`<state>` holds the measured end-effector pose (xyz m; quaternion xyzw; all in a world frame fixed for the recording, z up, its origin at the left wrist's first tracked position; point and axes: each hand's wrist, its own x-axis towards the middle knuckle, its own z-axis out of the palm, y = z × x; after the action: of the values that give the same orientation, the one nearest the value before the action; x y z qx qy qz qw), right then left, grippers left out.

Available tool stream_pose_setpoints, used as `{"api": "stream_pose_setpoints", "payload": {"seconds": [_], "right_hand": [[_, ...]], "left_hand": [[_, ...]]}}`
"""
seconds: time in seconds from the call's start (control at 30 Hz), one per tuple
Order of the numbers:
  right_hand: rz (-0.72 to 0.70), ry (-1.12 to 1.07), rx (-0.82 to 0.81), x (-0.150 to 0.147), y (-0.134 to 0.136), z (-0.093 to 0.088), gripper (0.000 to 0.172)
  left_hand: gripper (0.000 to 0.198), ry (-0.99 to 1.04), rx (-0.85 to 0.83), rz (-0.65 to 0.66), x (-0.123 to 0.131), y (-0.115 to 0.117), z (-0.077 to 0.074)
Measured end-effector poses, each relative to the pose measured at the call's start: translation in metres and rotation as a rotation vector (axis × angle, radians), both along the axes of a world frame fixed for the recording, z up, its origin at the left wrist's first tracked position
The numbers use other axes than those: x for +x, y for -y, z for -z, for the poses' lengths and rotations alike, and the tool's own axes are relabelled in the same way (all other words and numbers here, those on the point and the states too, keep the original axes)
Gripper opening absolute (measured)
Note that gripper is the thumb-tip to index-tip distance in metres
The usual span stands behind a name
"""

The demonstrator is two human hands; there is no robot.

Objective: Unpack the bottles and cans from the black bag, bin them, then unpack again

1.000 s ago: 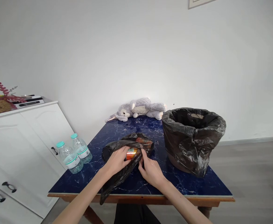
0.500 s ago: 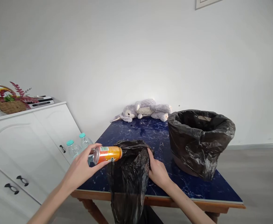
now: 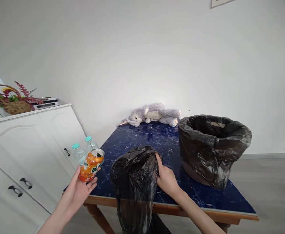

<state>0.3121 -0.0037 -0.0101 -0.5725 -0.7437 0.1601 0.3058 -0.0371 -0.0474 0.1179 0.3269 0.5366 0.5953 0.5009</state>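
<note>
My left hand is closed round an orange soda can, tilted with its opened top upward, over the table's left edge. Two clear plastic bottles with turquoise caps stand just behind the can, partly hidden by it. My right hand grips the rim of a black plastic bag, its fingers partly inside the folds. The bag hangs over the table's front edge, and its contents are hidden.
On the blue marbled table, a bin lined with a black bag stands at the right. A grey plush rabbit lies at the back against the wall. A white cabinet with a flower basket on top is at the left.
My left hand has drawn the can left, away from the bag's mouth, and turned it from lying sideways to nearly upright. My right hand keeps its hold on the bag.
</note>
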Motion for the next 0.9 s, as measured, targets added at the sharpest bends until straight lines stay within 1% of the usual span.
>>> {"api": "stream_pose_setpoints", "payload": {"seconds": [0.07, 0.13, 0.37, 0.57, 0.67, 0.77, 0.83, 0.9], "right_hand": [[0.002, -0.004, -0.003, 0.000, 0.000, 0.000, 0.089], [-0.006, -0.008, -0.020, 0.001, 0.001, -0.001, 0.090], [0.002, -0.007, -0.021, 0.001, 0.001, -0.001, 0.090], [0.008, -0.003, -0.029, 0.001, 0.001, 0.001, 0.087], [0.012, -0.007, -0.030, 0.001, 0.002, 0.002, 0.087], [0.007, -0.004, -0.026, 0.002, 0.003, 0.002, 0.088], [0.006, -0.003, -0.023, 0.002, 0.003, 0.003, 0.089], [0.007, 0.001, -0.026, 0.002, 0.002, 0.003, 0.090]], "left_hand": [[0.045, 0.152, -0.066, -0.017, -0.006, 0.005, 0.009], [0.044, 0.228, -0.089, -0.060, -0.011, 0.011, 0.014], [0.050, 0.288, 0.026, -0.177, -0.030, 0.033, 0.023], [0.051, 0.317, 0.086, -0.155, -0.056, 0.047, 0.037], [0.050, 0.291, 0.106, -0.191, -0.066, 0.046, 0.045], [0.046, 0.223, 0.083, -0.233, -0.074, 0.043, 0.054], [0.047, 0.128, 0.059, -0.215, -0.079, 0.041, 0.060], [0.049, -0.031, 0.052, -0.208, -0.080, 0.039, 0.065]]}}
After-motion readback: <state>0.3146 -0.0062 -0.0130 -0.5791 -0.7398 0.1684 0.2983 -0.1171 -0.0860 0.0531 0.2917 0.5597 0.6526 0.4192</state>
